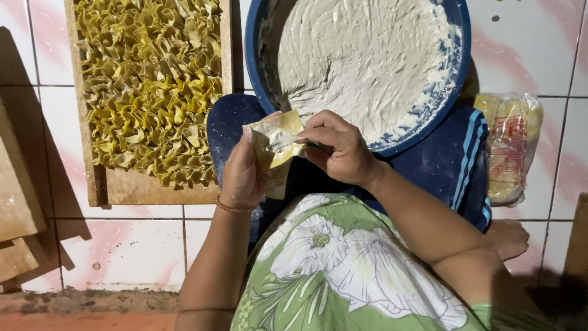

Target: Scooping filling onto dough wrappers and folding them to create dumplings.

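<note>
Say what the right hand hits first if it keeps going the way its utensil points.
The right hand aims its small utensil leftward; first in line is the yellow wrapper on the left hand, which the tip appears already to touch.

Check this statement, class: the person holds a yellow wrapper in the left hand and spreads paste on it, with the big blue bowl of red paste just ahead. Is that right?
Not quite. The head view shows the paste in the blue bowl is pale grey-white, not red. The rest stands: the left hand holds the yellow wrapper while the right hand spreads paste on it.
</note>
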